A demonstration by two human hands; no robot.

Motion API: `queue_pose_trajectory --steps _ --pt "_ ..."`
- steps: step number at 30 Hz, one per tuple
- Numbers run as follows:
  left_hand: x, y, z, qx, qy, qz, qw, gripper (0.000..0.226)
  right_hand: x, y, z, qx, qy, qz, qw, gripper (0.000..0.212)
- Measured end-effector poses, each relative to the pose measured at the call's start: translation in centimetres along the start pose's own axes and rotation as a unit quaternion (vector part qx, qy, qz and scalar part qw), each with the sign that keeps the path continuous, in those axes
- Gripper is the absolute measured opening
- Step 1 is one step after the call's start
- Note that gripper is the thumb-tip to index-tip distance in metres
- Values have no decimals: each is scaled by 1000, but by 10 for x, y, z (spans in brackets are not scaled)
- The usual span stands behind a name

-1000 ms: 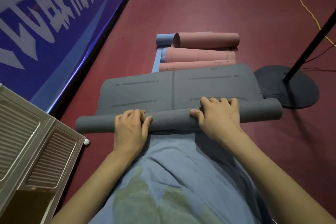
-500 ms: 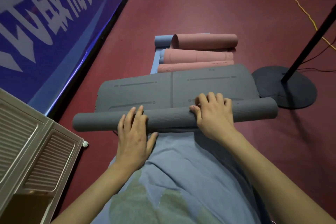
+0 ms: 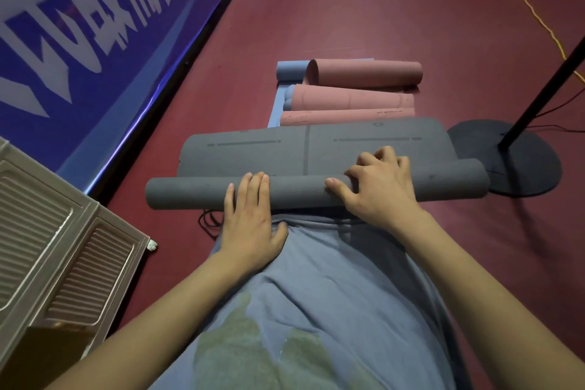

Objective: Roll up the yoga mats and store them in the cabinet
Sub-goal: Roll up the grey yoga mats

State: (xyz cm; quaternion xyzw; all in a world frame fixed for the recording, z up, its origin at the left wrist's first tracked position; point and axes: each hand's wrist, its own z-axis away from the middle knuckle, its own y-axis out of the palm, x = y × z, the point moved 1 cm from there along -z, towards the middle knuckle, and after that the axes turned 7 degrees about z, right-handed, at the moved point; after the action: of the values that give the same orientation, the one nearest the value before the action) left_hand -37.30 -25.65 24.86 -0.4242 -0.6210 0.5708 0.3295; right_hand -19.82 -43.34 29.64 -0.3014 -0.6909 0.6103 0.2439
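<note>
A grey yoga mat [image 3: 316,149] lies across the red floor [image 3: 364,9] in front of the person, its near part wound into a roll [image 3: 300,191] that runs left to right, its far part flat and marked with thin lines.

The left hand [image 3: 250,215] lies palm down with its fingers [image 3: 253,187] straight and close together, their tips resting on top of the roll left of its middle; the thumb is spread to the right over the blue shirt [image 3: 332,294]. This hand is flat, gripping nothing. Its forearm runs back towards the near left corner.

The right hand [image 3: 380,187] arches over the roll right of its middle. Its fingers curl over the far side of the roll where it meets the flat part, and the thumb presses on the near face, so the hand clasps the roll. Its forearm reaches back to the near right.

Beyond the grey mat lie pink mats [image 3: 354,89], partly rolled, over a blue mat [image 3: 289,71]. At the near left stands a beige cabinet [image 3: 57,247] with ribbed panels. A blue banner [image 3: 95,9] with white lettering lines the left side. On the right a round black base [image 3: 522,161] carries a slanting black pole, and a yellow cable [image 3: 538,16] crosses the far floor.
</note>
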Motion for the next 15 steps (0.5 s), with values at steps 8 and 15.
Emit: queue_pose_trajectory --steps 8,15 --pt "14 -21 -54 78 29 105 991 95 -9 3 -8 36 -11 -15 999 56" --pt "25 -28 -94 137 78 0 987 82 -13 -12 -35 134 -43 49 989 65"
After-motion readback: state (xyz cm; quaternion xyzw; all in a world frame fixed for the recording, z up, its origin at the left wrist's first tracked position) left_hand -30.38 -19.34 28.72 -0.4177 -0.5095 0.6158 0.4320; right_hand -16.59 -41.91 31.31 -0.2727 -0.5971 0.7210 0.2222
